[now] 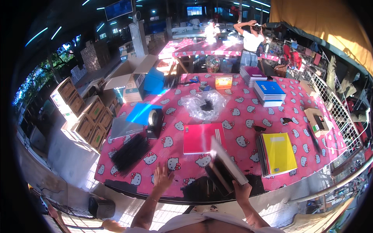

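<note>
My right hand (242, 190) grips a spiral notebook (236, 169) by its near end, tilted above the front edge of the table; dark and white faces show. My left hand (162, 178) has its fingers spread over the tablecloth and holds nothing. Just beyond the hands lies a pink-red notebook (198, 139). To the right, a stack of yellow-covered spiral notebooks (279, 153) rests on the cloth. Left of my left hand is a bundle of thin black strips (131, 154), with a tape dispenser (154, 123) behind it.
A pink patterned tablecloth (243, 116) covers the table. Farther back are a crumpled clear plastic bag (192, 105), blue notebooks (270, 91), purple notebooks (251, 74) and a blue sheet (140, 112). Cardboard boxes (93, 112) stand left. Another person (250, 40) stands beyond.
</note>
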A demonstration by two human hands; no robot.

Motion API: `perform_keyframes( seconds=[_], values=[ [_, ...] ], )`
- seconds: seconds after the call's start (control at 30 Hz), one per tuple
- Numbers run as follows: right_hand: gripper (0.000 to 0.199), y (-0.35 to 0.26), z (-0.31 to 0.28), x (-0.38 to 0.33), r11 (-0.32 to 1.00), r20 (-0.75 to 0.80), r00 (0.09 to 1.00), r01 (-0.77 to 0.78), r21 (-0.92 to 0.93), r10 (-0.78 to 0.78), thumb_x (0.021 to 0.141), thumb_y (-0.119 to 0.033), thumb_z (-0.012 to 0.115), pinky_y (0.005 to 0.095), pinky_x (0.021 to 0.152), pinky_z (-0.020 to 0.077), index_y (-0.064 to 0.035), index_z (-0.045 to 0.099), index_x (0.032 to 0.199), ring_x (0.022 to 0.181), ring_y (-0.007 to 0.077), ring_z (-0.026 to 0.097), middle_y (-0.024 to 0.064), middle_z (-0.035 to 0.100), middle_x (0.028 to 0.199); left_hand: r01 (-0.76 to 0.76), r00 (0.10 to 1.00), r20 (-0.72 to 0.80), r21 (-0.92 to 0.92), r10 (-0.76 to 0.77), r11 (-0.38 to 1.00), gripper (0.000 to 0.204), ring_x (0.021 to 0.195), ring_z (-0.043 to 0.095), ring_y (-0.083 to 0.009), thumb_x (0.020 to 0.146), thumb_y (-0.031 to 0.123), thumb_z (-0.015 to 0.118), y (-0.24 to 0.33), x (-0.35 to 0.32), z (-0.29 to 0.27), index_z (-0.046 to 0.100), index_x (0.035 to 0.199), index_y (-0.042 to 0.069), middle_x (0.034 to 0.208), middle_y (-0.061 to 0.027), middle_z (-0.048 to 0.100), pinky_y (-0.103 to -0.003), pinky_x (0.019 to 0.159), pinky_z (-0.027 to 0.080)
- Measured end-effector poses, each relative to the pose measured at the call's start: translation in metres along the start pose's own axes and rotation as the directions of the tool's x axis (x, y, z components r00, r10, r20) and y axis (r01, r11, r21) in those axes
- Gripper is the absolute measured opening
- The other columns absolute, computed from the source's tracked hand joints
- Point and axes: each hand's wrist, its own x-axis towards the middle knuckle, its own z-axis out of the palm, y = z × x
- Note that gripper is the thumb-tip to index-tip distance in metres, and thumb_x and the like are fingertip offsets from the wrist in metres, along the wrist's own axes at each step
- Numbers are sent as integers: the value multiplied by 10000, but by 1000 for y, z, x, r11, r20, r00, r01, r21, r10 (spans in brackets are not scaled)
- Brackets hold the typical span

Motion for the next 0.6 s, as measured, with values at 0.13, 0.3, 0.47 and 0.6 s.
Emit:
perform_keyframes(
  seconds=[0.13,0.3,0.47,0.6],
  values=[
    [551,-38,13,-54,973,186,974,161,-168,-129,749,-123,837,394,817,556,-18,602,1237,1005,351,661,204,618,1164,6,988,148,240,-42,971,903,1454,155,-531,897,580,608,-69,-15,9,262,1555,69,1582,-335,137,-690,1128,174],
    [490,-49,64,-41,745,167,868,488,-454,-467,770,-181,791,487,975,364,-200,661,1242,1160,316,480,80,514,1221,-227,973,79,211,215,951,821,1403,319,-467,922,526,605,-74,-23,-3,292,1545,92,1477,-316,354,-662,1102,233],
    [440,-60,87,-7,740,224,876,481,-471,-427,823,-193,723,473,904,393,-165,658,1257,1099,295,525,73,565,1187,71,997,13,-430,-73,900,529,1104,615,-288,1013,403,532,-46,1,-20,451,1428,86,1096,-119,612,-474,898,459],
    [375,-138,87,23,604,104,728,632,-484,-678,844,-193,711,454,879,416,-123,670,1209,1091,284,551,69,600,1188,317,946,323,-906,-27,281,478,1008,655,-198,1042,425,480,2,18,-44,491,1375,83,1138,-71,625,-338,854,505]
  ],
)
